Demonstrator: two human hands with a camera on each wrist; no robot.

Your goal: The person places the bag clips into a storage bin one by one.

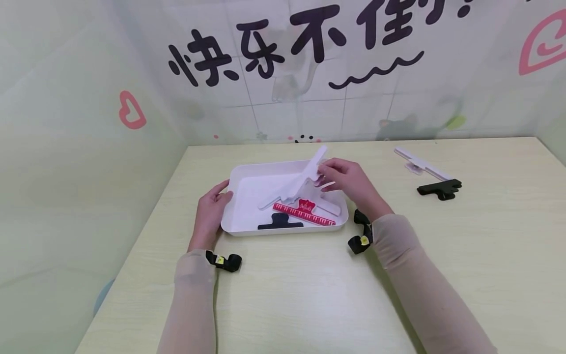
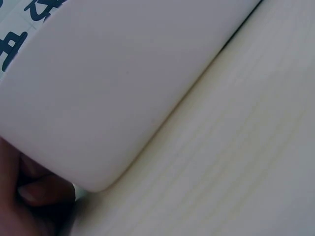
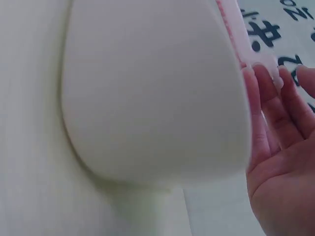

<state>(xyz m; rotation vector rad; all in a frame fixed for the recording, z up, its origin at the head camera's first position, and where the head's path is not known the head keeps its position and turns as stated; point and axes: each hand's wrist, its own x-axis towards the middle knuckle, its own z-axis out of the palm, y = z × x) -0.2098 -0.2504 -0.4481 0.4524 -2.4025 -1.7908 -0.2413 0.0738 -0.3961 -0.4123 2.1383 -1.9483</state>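
A shallow white tray [image 1: 243,196] sits on the table, and my left hand [image 1: 210,211] grips its left end, with curled fingers [image 2: 47,191] at the tray's corner in the left wrist view. Above the tray's right half, my right hand [image 1: 349,179] pinches a long white clip [image 1: 305,177] that slants up to the right. Inside the tray lie a red clip [image 1: 305,215] with white marks, a black clip [image 1: 279,222] and another white clip [image 1: 329,207]. The tray wall [image 3: 152,98] hides these from the right wrist camera.
To the right on the table [image 1: 309,290] lie a further white clip [image 1: 426,166] and a second black clip [image 1: 439,189], close together. A printed cloth [image 1: 309,118] hangs behind the table's far edge, and another cloth wall stands at the left.
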